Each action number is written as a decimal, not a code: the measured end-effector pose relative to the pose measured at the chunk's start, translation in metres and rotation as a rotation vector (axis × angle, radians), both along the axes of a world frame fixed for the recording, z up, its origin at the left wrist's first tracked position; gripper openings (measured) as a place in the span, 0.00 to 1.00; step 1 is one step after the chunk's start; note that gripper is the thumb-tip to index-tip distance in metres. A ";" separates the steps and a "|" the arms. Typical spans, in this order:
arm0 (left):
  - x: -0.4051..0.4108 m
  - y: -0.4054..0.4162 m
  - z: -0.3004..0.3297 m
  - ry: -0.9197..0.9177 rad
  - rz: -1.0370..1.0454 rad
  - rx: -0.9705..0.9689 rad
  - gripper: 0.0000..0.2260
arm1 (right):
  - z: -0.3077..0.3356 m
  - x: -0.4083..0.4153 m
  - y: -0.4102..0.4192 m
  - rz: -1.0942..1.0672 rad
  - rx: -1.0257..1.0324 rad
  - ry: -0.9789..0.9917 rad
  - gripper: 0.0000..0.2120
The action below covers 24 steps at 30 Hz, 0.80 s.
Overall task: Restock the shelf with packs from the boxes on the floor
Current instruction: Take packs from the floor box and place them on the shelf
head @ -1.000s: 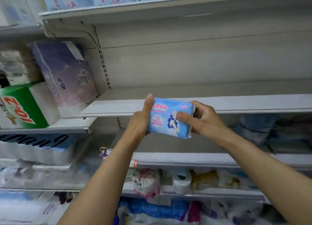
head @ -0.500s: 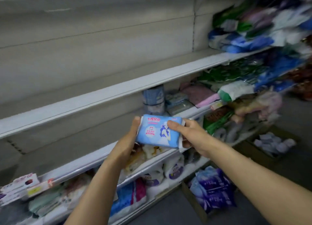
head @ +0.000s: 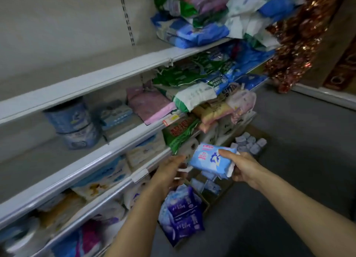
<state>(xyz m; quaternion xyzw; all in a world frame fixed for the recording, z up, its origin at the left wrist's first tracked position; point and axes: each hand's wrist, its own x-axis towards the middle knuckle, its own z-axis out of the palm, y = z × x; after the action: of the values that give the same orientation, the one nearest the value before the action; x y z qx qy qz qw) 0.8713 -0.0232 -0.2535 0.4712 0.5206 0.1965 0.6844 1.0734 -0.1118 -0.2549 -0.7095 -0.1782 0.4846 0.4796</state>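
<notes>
The shelf [head: 107,77] runs from the lower left up to the right, and its upper board is bare on the left part, while many soft packs in green, blue and white are piled at the right end. On the middle board stand two round blue tubs [head: 72,123], one on the other, beside a pink pack [head: 149,104]. On the grey floor [head: 289,179], a cardboard box [head: 192,204] holds purple packs [head: 182,216], and a farther box [head: 250,141] holds small pale packs. The right hand [head: 241,167] grips a light blue pack [head: 211,161] by its right end, in the air above the near box. The left hand [head: 169,173] is just beside the pack's left end with relaxed fingers, blurred; it holds nothing.
</notes>
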 end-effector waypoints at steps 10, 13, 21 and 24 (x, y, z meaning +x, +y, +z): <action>0.108 0.033 0.007 -0.061 0.219 -0.098 0.12 | -0.018 0.124 0.066 -0.137 -0.068 -0.073 0.20; 0.122 0.037 0.005 -0.110 0.280 -0.129 0.09 | -0.014 0.140 0.078 -0.117 -0.103 -0.114 0.19; 0.122 0.046 0.027 -0.328 0.476 -0.166 0.08 | 0.026 0.137 0.080 -0.091 0.151 0.089 0.06; 0.111 0.045 0.042 -0.356 0.528 -0.123 0.07 | 0.043 0.127 0.081 -0.053 0.233 0.081 0.08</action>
<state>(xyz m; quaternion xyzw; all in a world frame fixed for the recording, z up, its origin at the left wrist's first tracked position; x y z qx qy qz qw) 0.9825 0.0213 -0.2118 0.2358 0.5077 0.4146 0.7174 1.2007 -0.0306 -0.2124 -0.6333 -0.1949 0.4761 0.5782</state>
